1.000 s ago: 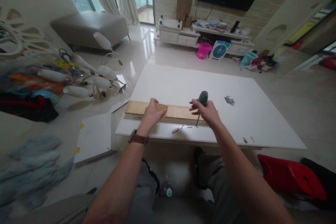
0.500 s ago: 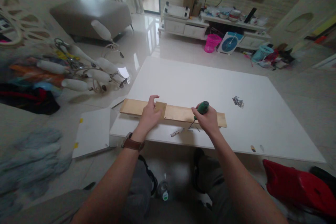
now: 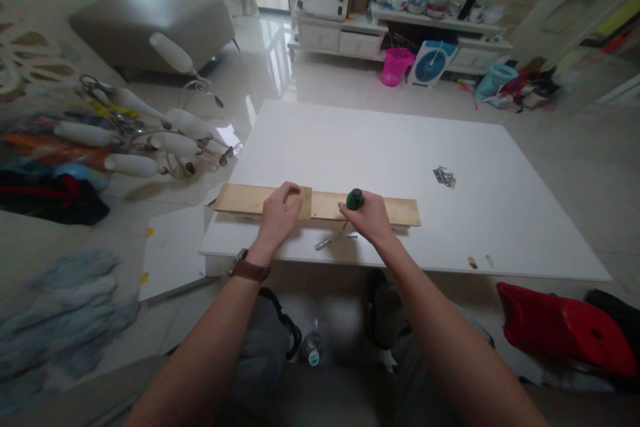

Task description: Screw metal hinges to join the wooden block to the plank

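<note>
On the white panel lies a long pale wooden board, with a darker section near its middle and small holes beside that. My left hand is over this darker section, its fingers curled toward the thumb; what they hold, if anything, is too small to make out. A green-handled screwdriver is gripped in my right hand, shaft pointing down toward the board's near edge. Close to its tip are a slim metal bracket and a screw. My right fingers partly hide the handle.
Several metal plates lie farther right on the panel. Two small pieces, one of them a dark oval, sit near its front edge. A lamp with white shades stands left, a red plastic object right, and a bottle below.
My right hand has moved left with the screwdriver, which now stands more upright. The raised index finger of my left hand has curled down. The camera view has shifted slightly.
</note>
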### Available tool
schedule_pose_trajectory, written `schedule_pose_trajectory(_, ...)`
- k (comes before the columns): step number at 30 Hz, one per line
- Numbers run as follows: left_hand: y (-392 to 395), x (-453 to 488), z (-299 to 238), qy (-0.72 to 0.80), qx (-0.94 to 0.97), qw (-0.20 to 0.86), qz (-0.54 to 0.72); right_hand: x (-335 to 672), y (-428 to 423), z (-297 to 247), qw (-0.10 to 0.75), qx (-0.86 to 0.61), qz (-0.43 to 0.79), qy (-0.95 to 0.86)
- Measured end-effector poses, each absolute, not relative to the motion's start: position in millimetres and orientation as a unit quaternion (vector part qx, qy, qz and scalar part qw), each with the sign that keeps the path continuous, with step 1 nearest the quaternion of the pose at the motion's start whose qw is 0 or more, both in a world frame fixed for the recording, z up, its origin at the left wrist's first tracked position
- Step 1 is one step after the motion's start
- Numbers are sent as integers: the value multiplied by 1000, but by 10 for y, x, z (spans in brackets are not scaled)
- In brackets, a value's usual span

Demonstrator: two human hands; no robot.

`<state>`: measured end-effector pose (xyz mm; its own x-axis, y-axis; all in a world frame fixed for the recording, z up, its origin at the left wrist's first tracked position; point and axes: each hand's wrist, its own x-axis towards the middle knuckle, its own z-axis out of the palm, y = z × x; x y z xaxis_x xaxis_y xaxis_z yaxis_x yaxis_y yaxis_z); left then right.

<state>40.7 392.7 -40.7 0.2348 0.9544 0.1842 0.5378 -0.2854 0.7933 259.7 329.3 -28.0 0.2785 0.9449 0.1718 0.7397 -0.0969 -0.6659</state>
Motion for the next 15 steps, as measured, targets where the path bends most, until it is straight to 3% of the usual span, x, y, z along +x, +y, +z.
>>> schedule_pose_trajectory(15,4003,326,-430,510,732,289,347,2554,3390,-297,290,-746,167,-576)
